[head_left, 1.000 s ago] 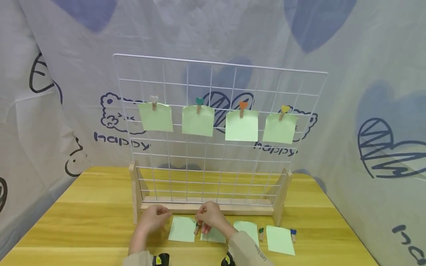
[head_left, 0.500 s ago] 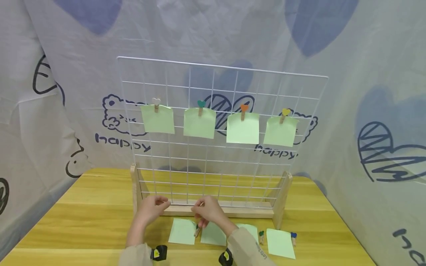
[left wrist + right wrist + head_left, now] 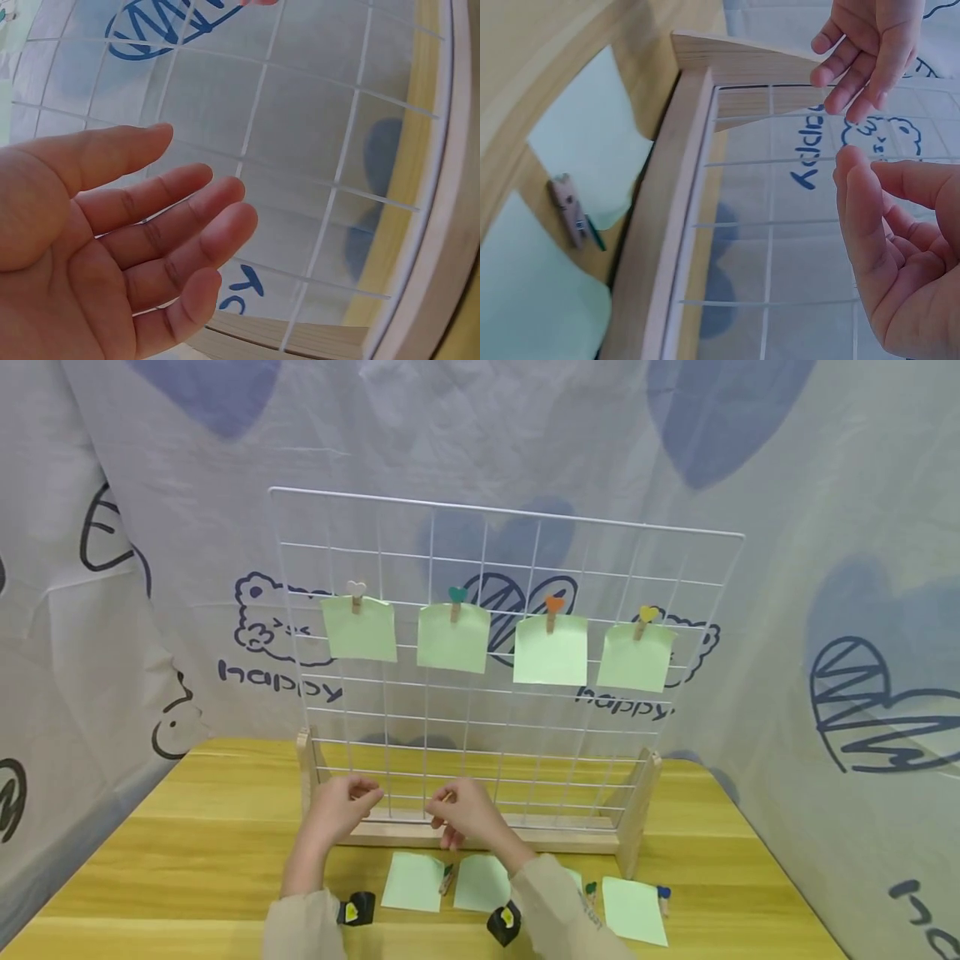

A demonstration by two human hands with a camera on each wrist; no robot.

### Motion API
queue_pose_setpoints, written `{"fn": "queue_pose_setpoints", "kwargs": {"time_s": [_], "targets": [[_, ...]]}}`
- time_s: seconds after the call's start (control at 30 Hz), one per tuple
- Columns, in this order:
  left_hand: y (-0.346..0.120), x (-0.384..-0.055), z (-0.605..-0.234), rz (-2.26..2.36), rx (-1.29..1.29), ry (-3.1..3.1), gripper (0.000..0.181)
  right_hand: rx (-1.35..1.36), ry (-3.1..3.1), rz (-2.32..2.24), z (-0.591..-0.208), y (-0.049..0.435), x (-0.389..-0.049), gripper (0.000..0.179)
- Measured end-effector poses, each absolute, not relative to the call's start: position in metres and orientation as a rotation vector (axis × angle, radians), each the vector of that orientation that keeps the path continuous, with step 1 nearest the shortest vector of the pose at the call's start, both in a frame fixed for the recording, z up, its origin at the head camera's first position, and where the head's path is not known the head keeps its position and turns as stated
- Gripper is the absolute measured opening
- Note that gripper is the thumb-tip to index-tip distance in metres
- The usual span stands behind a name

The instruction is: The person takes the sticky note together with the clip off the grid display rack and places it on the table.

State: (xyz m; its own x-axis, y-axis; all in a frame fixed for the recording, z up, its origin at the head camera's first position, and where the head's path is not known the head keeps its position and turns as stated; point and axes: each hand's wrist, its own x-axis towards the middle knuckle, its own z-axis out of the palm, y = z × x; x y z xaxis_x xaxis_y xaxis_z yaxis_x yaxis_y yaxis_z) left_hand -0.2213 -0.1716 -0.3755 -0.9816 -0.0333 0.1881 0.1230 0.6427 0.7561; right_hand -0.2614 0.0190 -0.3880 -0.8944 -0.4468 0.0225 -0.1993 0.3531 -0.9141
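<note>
My left hand [image 3: 347, 810] is raised in front of the lower part of the white wire grid [image 3: 501, 752]; in the left wrist view its fingers [image 3: 184, 247] are loosely bent, with nothing between them. Beside it my right hand [image 3: 467, 814] is also raised before the grid, thumb and forefinger tips close together; in the right wrist view no thing shows between these fingertips [image 3: 851, 161]. Below the hands, green paper notes [image 3: 414, 882] lie on the table. A small wooden clothespin [image 3: 446, 879] with a green heart lies between two of them.
Four green notes hang on the grid under heart clothespins, such as the orange one [image 3: 552, 614]. The grid stands in a wooden base [image 3: 543, 839]. At right lie another note [image 3: 634, 910] and a blue-heart clothespin [image 3: 664, 900]. A printed curtain hangs behind.
Both hands have risen from over the notes on the table to the front of the grid's lower wires. The notes and clothespins on the table stay where they were.
</note>
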Motion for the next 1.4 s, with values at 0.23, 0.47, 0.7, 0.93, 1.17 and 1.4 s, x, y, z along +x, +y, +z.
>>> {"fn": "queue_pose_setpoints", "kwargs": {"time_s": [0.23,0.47,0.7,0.93,1.17,1.4], "targets": [[-0.173,-0.224,-0.362,-1.238,-0.082,-2.643,0.025,-0.614,2.393,-1.559,-0.376,0.014,-0.263,0.013],[-0.177,-0.224,-0.351,-1.183,-0.104,-2.623,0.025,-0.663,2.418,-1.546,-0.363,0.009,-0.263,0.012],[-0.177,-0.223,-0.339,-1.198,-0.075,-2.589,0.024,-0.703,2.43,-1.533,-0.348,0.003,-0.263,0.014],[-0.178,-0.222,-0.326,-1.208,-0.042,-2.556,0.024,-0.792,2.427,-1.553,-0.331,0.0,-0.261,0.015],[-0.18,-0.224,-0.315,-1.205,-0.03,-2.512,0.024,-0.79,2.406,-1.591,-0.312,0.002,-0.26,0.015],[-0.183,-0.221,-0.304,-1.212,-0.029,-2.443,0.025,-0.841,2.434,-1.592,-0.3,0.006,-0.262,0.015]]}}
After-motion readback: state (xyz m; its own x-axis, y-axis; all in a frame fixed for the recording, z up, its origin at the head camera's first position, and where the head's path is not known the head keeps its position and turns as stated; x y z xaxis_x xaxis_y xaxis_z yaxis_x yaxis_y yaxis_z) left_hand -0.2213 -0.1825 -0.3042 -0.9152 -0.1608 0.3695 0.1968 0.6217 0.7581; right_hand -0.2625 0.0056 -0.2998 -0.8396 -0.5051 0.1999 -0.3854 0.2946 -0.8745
